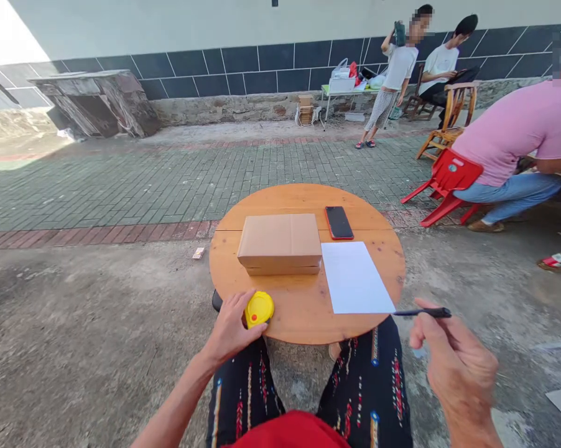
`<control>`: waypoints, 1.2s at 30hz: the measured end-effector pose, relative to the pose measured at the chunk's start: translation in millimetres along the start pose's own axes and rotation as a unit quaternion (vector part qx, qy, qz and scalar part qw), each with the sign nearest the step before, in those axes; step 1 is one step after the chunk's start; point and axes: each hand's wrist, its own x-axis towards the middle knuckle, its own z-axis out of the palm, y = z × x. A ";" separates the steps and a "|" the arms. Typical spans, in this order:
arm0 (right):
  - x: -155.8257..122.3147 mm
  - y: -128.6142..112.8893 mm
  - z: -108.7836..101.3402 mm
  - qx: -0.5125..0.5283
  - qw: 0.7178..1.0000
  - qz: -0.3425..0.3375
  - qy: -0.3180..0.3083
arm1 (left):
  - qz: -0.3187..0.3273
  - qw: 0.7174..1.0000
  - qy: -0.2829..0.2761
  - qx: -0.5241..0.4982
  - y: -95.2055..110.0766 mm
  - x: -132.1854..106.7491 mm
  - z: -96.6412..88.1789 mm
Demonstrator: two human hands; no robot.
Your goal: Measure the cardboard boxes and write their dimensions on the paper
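Observation:
At the near left edge of the round wooden table [299, 305], my left hand [236, 326] is closed around a yellow tape measure [260, 308] with a red button. My right hand [458, 361] pinches a dark pen [425, 312], held off the table's right side with its tip by the near corner of a white sheet of paper [355, 277]. A closed brown cardboard box [280, 239] sits left of the paper. Behind the paper lies a phone [339, 222] with a dark screen and a red case edge.
Beyond the table runs a brick-paved strip [168, 186]. On the right, a person in a pink shirt [514, 130] sits on a red chair [453, 174]. One person stands and another sits near the wall, beside a small table [350, 92] piled with bags.

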 end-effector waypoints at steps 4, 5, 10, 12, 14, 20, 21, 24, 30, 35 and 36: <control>6.0 -3.4 8.7 0.060 0.998 -0.019 -0.014 | 0.036 0.999 0.010 0.008 22.5 13.2 16.9; 7.9 -3.1 9.4 0.085 0.996 -0.015 -0.012 | 0.042 0.999 0.020 0.009 25.5 14.7 19.0; 14.1 7.9 8.8 0.264 0.961 0.076 -0.001 | 0.051 0.987 0.150 0.000 57.3 -9.9 29.1; 15.2 12.1 10.5 0.304 0.947 0.106 -0.005 | 0.084 0.986 0.143 -0.010 81.9 -18.8 38.0; 16.4 14.0 12.9 0.321 0.938 0.127 -0.011 | 0.138 0.987 0.083 -0.016 109.1 -17.7 50.5; 22.8 18.7 9.0 0.287 0.947 0.141 -0.015 | 0.197 0.976 -0.092 0.026 163.2 22.7 85.2; 24.0 20.3 7.5 0.275 0.952 0.135 -0.009 | 0.201 0.973 -0.110 0.032 165.6 27.8 87.5; 27.2 25.7 6.6 0.239 0.964 0.117 0.005 | 0.211 0.965 -0.149 0.047 162.3 32.2 88.2; 28.5 35.5 23.3 0.236 0.963 0.124 -0.040 | 0.210 0.964 -0.156 0.055 136.8 10.9 81.3; 29.6 49.1 43.0 0.139 0.986 0.062 -0.073 | 0.211 0.965 -0.147 0.044 132.3 3.4 81.8; 31.1 51.2 46.2 0.114 0.989 0.048 -0.076 | 0.209 0.966 -0.145 0.043 133.3 3.1 82.0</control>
